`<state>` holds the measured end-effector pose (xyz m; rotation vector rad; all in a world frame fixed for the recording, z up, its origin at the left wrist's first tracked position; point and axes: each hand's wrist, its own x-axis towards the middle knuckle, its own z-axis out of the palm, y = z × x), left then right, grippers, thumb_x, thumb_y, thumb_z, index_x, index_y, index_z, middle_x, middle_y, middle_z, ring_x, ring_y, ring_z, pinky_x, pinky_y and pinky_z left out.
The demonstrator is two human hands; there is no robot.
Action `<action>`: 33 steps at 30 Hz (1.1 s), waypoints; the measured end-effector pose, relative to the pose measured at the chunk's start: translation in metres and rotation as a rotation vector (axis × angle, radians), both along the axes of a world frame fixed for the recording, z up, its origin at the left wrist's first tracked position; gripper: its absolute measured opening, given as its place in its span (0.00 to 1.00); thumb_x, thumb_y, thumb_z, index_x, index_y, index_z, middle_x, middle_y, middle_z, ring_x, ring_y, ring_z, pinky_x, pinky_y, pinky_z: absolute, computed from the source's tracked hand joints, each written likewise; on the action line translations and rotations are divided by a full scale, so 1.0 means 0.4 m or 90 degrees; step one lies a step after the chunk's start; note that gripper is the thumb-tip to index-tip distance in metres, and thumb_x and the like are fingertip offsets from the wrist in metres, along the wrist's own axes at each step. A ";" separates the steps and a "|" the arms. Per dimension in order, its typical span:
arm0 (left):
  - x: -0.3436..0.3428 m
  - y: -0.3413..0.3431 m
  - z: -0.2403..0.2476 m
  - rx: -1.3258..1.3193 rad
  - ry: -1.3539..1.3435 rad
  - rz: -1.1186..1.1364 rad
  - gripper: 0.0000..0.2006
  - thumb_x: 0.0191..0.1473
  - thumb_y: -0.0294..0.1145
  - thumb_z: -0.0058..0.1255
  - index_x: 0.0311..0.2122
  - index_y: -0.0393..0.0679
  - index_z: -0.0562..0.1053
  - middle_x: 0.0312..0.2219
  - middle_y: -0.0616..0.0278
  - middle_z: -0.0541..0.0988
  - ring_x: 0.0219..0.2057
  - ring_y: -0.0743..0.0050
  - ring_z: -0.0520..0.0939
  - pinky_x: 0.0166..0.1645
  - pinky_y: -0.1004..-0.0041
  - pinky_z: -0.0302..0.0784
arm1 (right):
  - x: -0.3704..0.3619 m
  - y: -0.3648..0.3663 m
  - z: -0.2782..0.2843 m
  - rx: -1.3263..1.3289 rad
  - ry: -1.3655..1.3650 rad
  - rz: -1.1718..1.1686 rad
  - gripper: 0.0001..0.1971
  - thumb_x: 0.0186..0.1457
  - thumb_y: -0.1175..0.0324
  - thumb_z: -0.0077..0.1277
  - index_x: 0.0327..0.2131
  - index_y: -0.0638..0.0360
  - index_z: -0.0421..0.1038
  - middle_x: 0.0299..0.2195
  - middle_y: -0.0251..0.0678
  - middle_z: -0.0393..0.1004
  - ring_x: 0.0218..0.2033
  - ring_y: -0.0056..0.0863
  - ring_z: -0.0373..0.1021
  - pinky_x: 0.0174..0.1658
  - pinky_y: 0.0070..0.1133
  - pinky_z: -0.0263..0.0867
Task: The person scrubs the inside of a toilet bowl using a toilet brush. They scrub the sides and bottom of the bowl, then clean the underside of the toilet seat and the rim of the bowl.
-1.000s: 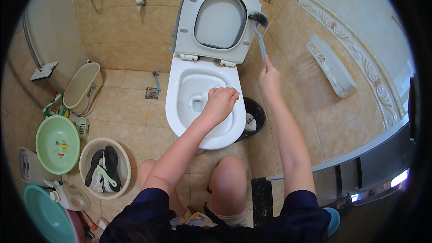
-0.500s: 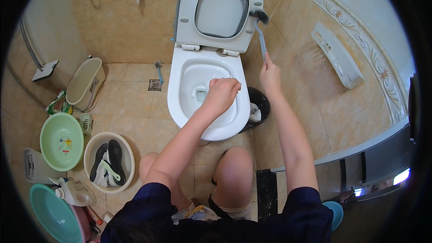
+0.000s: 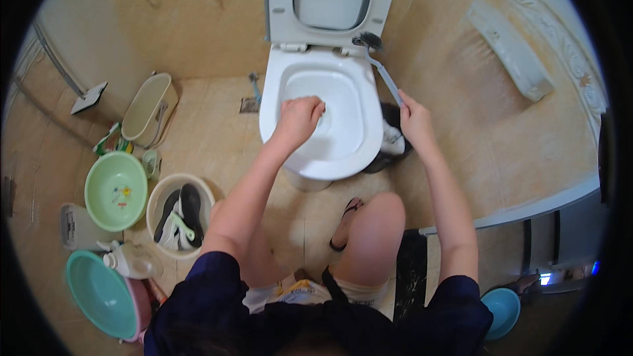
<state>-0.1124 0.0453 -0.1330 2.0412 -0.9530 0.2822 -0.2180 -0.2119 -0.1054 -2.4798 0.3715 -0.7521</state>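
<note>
My right hand [image 3: 415,122] is wrapped round the pale handle of a toilet brush [image 3: 384,71]. Its dark bristle head points up and away, close to the right seat hinge. Over the bowl of the white toilet [image 3: 337,166], toward its left side, my left hand [image 3: 301,120] is closed in a fist; whatever is inside it, if anything, is hidden. The toilet seat [image 3: 280,25] stands raised against the lid behind it.
A black bin [image 3: 379,161] with white waste stands right of the toilet. On the left are a green basin [image 3: 115,191], a cream basin [image 3: 210,191] with shoes, a teal basin [image 3: 99,296] and a white jug [image 3: 135,262]. A white shelf [image 3: 508,49] hangs on the right wall.
The view has shifted. My right hand has brought the brush down from beside the raised seat to the hinge area. My left fist has moved leftward over the bowl.
</note>
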 end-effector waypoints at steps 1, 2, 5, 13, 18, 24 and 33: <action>0.009 0.016 -0.001 0.028 -0.008 0.011 0.10 0.55 0.32 0.45 0.27 0.37 0.75 0.22 0.53 0.78 0.26 0.56 0.79 0.33 0.67 0.73 | -0.001 -0.007 -0.010 -0.019 0.031 0.025 0.15 0.55 0.70 0.43 0.45 0.59 0.71 0.33 0.55 0.73 0.34 0.49 0.71 0.39 0.31 0.67; 0.011 0.023 -0.015 0.046 0.000 0.021 0.10 0.55 0.32 0.45 0.28 0.38 0.75 0.22 0.53 0.78 0.26 0.57 0.79 0.33 0.67 0.73 | -0.007 -0.015 -0.030 0.010 0.056 0.063 0.15 0.54 0.70 0.43 0.45 0.60 0.71 0.33 0.54 0.73 0.34 0.48 0.72 0.39 0.31 0.67; 0.004 0.047 -0.029 0.052 0.060 0.027 0.10 0.55 0.33 0.45 0.30 0.38 0.75 0.24 0.55 0.79 0.28 0.60 0.80 0.35 0.69 0.73 | 0.019 -0.046 -0.115 0.040 0.169 0.123 0.17 0.54 0.71 0.40 0.46 0.64 0.71 0.29 0.52 0.75 0.28 0.39 0.74 0.33 0.28 0.68; -0.009 0.101 0.000 0.079 0.093 0.054 0.10 0.55 0.31 0.45 0.31 0.36 0.75 0.25 0.55 0.79 0.29 0.62 0.81 0.37 0.70 0.74 | 0.126 0.123 -0.127 0.060 0.536 0.089 0.17 0.48 0.74 0.42 0.43 0.61 0.73 0.33 0.43 0.77 0.26 0.32 0.73 0.27 0.26 0.67; -0.013 0.096 0.009 0.090 0.069 0.053 0.09 0.54 0.31 0.46 0.30 0.37 0.75 0.24 0.54 0.79 0.28 0.60 0.81 0.36 0.69 0.74 | 0.187 0.201 -0.213 -0.215 0.561 0.083 0.12 0.48 0.74 0.43 0.36 0.58 0.76 0.37 0.43 0.77 0.40 0.40 0.73 0.40 0.31 0.69; -0.004 0.082 -0.012 0.081 0.060 0.038 0.09 0.54 0.32 0.45 0.28 0.40 0.75 0.23 0.57 0.78 0.29 0.58 0.78 0.41 0.64 0.67 | 0.243 0.175 -0.261 -0.145 0.549 0.121 0.12 0.49 0.75 0.42 0.35 0.59 0.76 0.35 0.43 0.77 0.34 0.38 0.75 0.36 0.30 0.70; 0.000 0.105 -0.048 0.130 0.004 0.049 0.09 0.52 0.30 0.47 0.27 0.37 0.75 0.22 0.55 0.78 0.26 0.57 0.80 0.35 0.66 0.74 | 0.121 0.118 -0.063 0.462 0.149 0.146 0.17 0.53 0.55 0.52 0.31 0.62 0.74 0.18 0.29 0.71 0.20 0.13 0.66 0.24 0.10 0.58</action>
